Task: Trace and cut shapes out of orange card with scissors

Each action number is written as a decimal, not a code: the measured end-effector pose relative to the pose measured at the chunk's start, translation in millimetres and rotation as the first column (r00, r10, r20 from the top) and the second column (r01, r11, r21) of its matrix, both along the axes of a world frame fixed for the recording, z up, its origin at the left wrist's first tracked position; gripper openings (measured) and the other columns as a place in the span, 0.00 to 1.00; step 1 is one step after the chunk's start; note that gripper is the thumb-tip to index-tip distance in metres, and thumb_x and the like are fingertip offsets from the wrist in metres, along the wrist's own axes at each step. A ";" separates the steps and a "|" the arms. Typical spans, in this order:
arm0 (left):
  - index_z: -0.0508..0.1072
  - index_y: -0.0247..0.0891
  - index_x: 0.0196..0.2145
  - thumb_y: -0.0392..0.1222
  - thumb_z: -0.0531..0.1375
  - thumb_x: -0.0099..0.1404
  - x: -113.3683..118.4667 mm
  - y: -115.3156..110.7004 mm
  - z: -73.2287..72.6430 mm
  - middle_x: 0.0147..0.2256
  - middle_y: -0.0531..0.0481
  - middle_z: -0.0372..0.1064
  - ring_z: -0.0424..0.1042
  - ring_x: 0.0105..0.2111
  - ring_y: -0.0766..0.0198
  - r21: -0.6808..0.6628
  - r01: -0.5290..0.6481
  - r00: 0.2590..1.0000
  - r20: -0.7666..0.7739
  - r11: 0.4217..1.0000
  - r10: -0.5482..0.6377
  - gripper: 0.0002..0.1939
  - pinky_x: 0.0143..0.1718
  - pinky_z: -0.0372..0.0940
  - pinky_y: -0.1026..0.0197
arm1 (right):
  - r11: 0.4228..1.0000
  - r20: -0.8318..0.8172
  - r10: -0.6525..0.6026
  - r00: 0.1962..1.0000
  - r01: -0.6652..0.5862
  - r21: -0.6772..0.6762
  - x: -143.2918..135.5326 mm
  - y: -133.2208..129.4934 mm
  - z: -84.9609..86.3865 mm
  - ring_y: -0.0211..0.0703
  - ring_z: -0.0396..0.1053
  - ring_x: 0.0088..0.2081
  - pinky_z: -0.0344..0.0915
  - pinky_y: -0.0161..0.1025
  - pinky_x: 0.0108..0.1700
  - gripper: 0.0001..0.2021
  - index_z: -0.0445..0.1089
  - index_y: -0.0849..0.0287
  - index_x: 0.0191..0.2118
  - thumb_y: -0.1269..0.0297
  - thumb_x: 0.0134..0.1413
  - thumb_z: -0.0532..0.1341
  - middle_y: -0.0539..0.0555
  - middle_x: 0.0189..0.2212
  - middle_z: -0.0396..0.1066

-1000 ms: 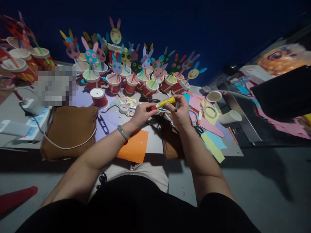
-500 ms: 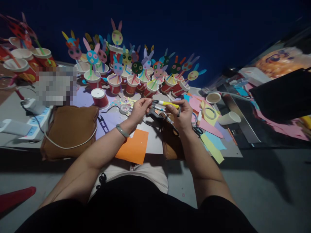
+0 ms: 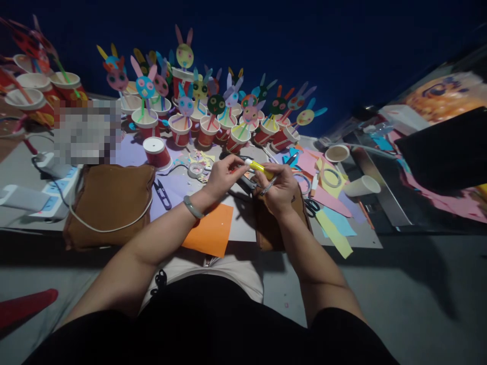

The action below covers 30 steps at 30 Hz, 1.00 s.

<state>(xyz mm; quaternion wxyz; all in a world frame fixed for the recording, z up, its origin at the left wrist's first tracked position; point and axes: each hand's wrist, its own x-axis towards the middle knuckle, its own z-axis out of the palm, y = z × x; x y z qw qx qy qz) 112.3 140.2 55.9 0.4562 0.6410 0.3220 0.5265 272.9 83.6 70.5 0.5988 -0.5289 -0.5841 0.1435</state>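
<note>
My right hand [image 3: 279,190] is closed around a yellow tube with a white end [image 3: 258,167], like a marker or glue stick. A thin grey tool [image 3: 269,186] also pokes out from its fingers; its kind is unclear. My left hand [image 3: 224,177], a bracelet at its wrist, pinches at the tube's white end. Something small and red shows between its fingers, too small to name. Below the hands lie a dark grey object [image 3: 245,183], partly hidden, and a brown cushion [image 3: 272,230]. An orange paper sheet [image 3: 209,230] lies under my left wrist.
Several red paper cups with paper rabbit heads [image 3: 239,139] line the back. An upturned cup [image 3: 157,153], thread snips [image 3: 162,193], another brown cushion [image 3: 112,203] and a power strip [image 3: 57,195] stand left. Scissors [image 3: 312,207], tape [image 3: 330,177] and coloured paper lie right.
My hands have come closer together around the yellow tube, the left moving slightly right. The black pen-like piece below my right hand no longer shows; a thin grey tip shows there.
</note>
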 end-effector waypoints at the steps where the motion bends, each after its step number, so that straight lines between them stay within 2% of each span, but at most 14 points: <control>1: 0.74 0.39 0.34 0.49 0.63 0.66 -1.4 0.1 -0.2 0.28 0.53 0.71 0.67 0.28 0.67 0.064 -0.018 0.998 -0.054 0.998 0.022 0.11 0.32 0.60 0.64 | 1.000 0.013 -0.006 1.000 0.006 0.001 -1.1 -1.0 -0.7 0.47 0.76 0.42 0.74 0.49 0.48 0.16 0.67 0.52 0.35 0.50 0.49 0.71 0.52 0.38 0.76; 6: 0.71 0.40 0.33 0.46 0.54 0.72 -7.7 1.1 0.5 0.29 0.49 0.71 0.68 0.30 0.63 0.264 -0.043 0.953 -0.279 0.963 0.119 0.12 0.33 0.56 0.61 | 0.999 0.062 -0.033 0.998 0.034 -0.012 -4.2 -6.5 1.2 0.46 0.76 0.38 0.74 0.46 0.44 0.14 0.69 0.52 0.33 0.51 0.50 0.70 0.51 0.35 0.77; 9: 0.70 0.41 0.33 0.45 0.54 0.71 -9.1 1.6 1.1 0.31 0.48 0.71 0.68 0.30 0.61 0.330 -0.016 0.908 -0.391 0.944 0.152 0.11 0.32 0.54 0.60 | 0.999 0.081 -0.040 0.996 0.042 -0.027 -6.2 -9.6 3.4 0.45 0.76 0.35 0.74 0.44 0.40 0.15 0.69 0.53 0.32 0.51 0.48 0.71 0.51 0.32 0.77; 11: 0.70 0.41 0.32 0.44 0.55 0.71 -9.2 2.0 1.4 0.30 0.48 0.70 0.67 0.29 0.62 0.342 -0.016 0.896 -0.413 0.940 0.165 0.10 0.32 0.53 0.61 | 0.998 0.078 -0.040 0.996 0.043 -0.038 -7.7 -11.2 3.3 0.44 0.76 0.34 0.74 0.44 0.39 0.15 0.69 0.53 0.32 0.51 0.48 0.71 0.50 0.32 0.77; 16: 0.68 0.41 0.30 0.40 0.56 0.69 -9.1 3.0 2.5 0.26 0.51 0.67 0.66 0.27 0.62 0.314 -0.058 0.907 -0.380 0.948 0.181 0.08 0.31 0.53 0.61 | 0.998 -0.021 -0.036 0.999 0.035 -0.061 -11.1 -12.6 1.4 0.45 0.76 0.33 0.75 0.44 0.38 0.17 0.67 0.52 0.32 0.50 0.47 0.72 0.50 0.31 0.77; 21: 0.67 0.41 0.30 0.38 0.55 0.68 -9.8 3.2 4.9 0.24 0.52 0.65 0.64 0.25 0.63 0.269 -0.083 0.924 -0.339 0.960 0.175 0.08 0.31 0.53 0.60 | 0.996 -0.158 0.006 0.987 -0.020 -0.087 -14.0 -14.7 5.5 0.41 0.76 0.28 0.75 0.42 0.34 0.19 0.65 0.53 0.32 0.50 0.46 0.73 0.48 0.30 0.76; 24: 0.66 0.41 0.29 0.39 0.56 0.68 -9.3 3.3 6.0 0.24 0.53 0.64 0.64 0.25 0.65 0.227 -0.080 0.956 -0.257 0.971 0.139 0.08 0.32 0.54 0.61 | 0.995 -0.226 0.009 0.974 -0.032 -0.097 -12.5 -16.1 7.2 0.40 0.76 0.27 0.74 0.40 0.32 0.18 0.65 0.53 0.32 0.51 0.47 0.73 0.47 0.31 0.76; 30: 0.67 0.39 0.29 0.44 0.59 0.66 -6.4 5.8 4.7 0.25 0.54 0.65 0.64 0.27 0.67 0.060 -0.032 0.999 -0.021 0.998 0.033 0.10 0.31 0.59 0.64 | 0.996 -0.220 -0.034 0.975 0.015 -0.089 -4.3 -15.0 4.6 0.41 0.77 0.28 0.75 0.39 0.32 0.17 0.65 0.54 0.32 0.54 0.48 0.73 0.47 0.31 0.76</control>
